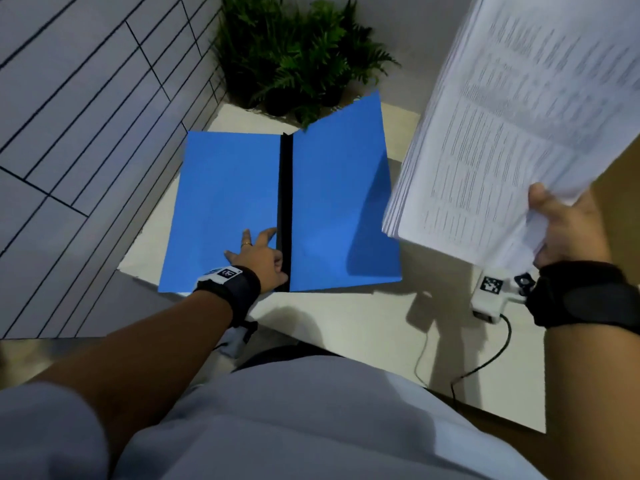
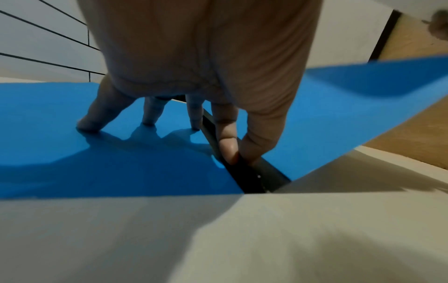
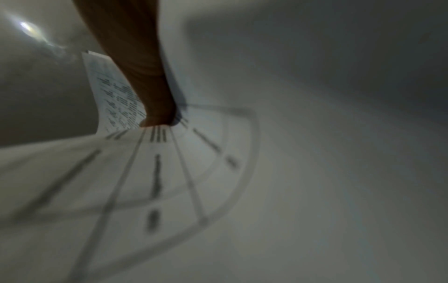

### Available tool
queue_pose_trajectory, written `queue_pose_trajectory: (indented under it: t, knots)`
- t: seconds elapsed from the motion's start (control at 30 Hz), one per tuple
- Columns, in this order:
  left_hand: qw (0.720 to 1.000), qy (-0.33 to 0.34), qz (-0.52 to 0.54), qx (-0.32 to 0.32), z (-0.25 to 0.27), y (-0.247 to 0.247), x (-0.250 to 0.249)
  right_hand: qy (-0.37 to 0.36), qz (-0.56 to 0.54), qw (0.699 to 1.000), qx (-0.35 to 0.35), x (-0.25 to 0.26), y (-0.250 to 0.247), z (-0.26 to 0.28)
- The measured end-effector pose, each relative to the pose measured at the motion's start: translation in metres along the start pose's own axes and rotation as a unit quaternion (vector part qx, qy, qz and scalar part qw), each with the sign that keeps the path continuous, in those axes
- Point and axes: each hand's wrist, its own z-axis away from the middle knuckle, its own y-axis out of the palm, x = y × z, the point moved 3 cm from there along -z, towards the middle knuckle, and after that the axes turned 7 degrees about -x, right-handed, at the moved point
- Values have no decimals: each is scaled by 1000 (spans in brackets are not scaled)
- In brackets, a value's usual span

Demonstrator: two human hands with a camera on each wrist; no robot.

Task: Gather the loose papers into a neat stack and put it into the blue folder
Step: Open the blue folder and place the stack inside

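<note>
The blue folder lies open on the white table, its black spine running away from me. Its right leaf stands a little raised. My left hand presses the left leaf beside the spine with spread fingers. In the left wrist view the left hand has its thumb and forefinger tips on the black spine, the other fingertips on the blue folder. My right hand grips a thick stack of printed papers by its near corner, held high to the right of the folder. The right wrist view shows the thumb on the blurred papers.
A potted fern stands just beyond the folder's far edge. A tiled wall runs along the table's left side. A thin cable trails over the table's near right part, and wooden floor shows at the right.
</note>
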Motion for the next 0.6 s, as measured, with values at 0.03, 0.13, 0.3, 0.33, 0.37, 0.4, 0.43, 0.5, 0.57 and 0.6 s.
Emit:
queue_pose_trajectory:
  t: [0.03,0.13,0.3,0.33,0.37,0.4,0.43,0.5,0.57,0.6]
  knots:
    - [1000,1,-1,-1,0,0,0,-7,-7,1000,5,6,7,-1]
    - [1000,22,-7,3,-1,5,-4,0,-20,1000,17,5,30,-6]
    - [997,77,-1,-12,2,12,-11,79,56,995,31,-55,60,-3]
    - [997,63,16,-40,1,7,-8,101,74,991,36,-71,64,1]
    - [995,36,40,-82,-1,0,0,124,90,987,37,-87,66,6]
    - [989,3,66,-131,-3,-8,11,148,104,983,36,-103,66,10]
    - [981,-37,86,-172,-8,-15,27,164,115,979,37,-118,67,15]
    - [962,-128,106,-217,-16,-24,66,198,128,971,38,-146,68,23]
    - [944,-216,118,-218,-18,-27,100,222,151,962,46,-165,74,29]
    - [939,-245,117,-211,-18,-27,110,233,171,956,51,-173,76,31]
